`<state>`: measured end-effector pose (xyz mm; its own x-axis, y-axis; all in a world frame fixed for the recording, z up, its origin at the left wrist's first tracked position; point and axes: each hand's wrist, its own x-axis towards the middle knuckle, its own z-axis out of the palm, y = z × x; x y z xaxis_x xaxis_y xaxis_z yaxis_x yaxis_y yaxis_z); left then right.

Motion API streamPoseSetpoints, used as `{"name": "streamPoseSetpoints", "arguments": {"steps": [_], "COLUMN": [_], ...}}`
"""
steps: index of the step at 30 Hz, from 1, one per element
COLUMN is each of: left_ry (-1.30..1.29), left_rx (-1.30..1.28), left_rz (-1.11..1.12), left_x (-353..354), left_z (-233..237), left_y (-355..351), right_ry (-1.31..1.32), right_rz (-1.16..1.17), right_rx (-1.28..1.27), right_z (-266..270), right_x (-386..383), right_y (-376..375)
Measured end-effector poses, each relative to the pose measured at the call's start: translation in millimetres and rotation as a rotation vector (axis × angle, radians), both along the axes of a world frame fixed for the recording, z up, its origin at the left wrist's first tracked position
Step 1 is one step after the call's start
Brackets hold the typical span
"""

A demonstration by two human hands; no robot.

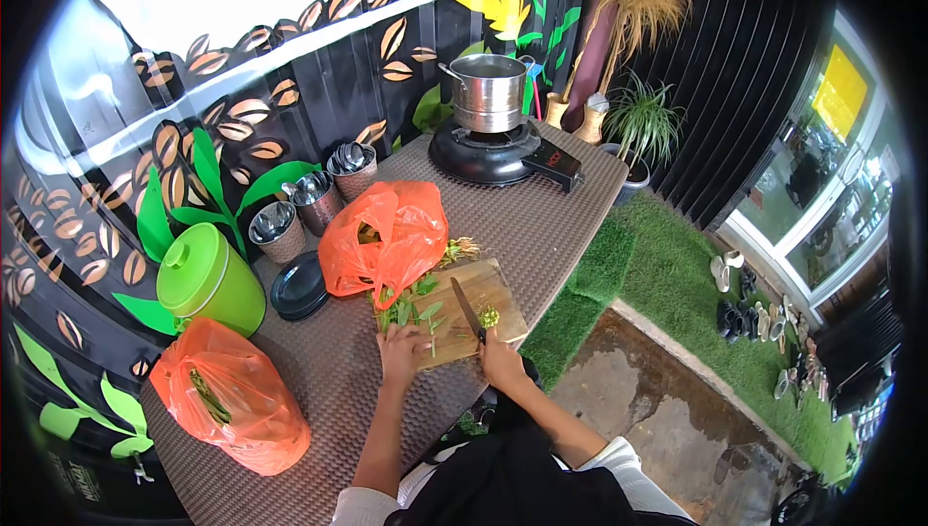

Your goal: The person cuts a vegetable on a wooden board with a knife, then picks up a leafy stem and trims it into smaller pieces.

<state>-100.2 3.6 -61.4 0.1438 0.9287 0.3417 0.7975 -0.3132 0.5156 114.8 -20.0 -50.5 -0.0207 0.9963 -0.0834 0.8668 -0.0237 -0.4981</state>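
Note:
A wooden cutting board lies on the brown woven-pattern table. My right hand is closed round the handle of a knife, its blade pointing away over the board. Beside the blade sits a small pile of chopped green pieces. Leafy green stems spread over the board's left side, and my left hand rests at their lower end, fingers bent over them. An orange plastic bag stands just beyond the leaves. More stems with pale roots lie at the board's far edge.
A steel pot stands on a black gas stove at the far end. To the left are three cutlery holders, dark plates, a green lidded bucket and a second orange bag. The table edge runs along the right.

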Motion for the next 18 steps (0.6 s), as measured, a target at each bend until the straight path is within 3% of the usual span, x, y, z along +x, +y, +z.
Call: {"name": "streamPoseSetpoints", "arguments": {"steps": [11,16,18], "left_ry": [0.102,-0.032,-0.115], "left_rx": [0.240,0.265,0.248], "left_rz": [-0.245,-0.186,-0.149], "left_x": [20.4,38.7,46.2], "left_z": [19.0,10.6,8.8], "left_y": [8.0,7.9,6.7], "right_ry": [0.046,0.125,0.107], "right_rz": [0.021,0.029,0.054], "right_rx": [-0.053,-0.068,0.033], "right_z": [0.8,9.6,5.8], "right_x": [7.5,8.1,3.2], "right_y": [5.4,-0.5,-10.5]}}
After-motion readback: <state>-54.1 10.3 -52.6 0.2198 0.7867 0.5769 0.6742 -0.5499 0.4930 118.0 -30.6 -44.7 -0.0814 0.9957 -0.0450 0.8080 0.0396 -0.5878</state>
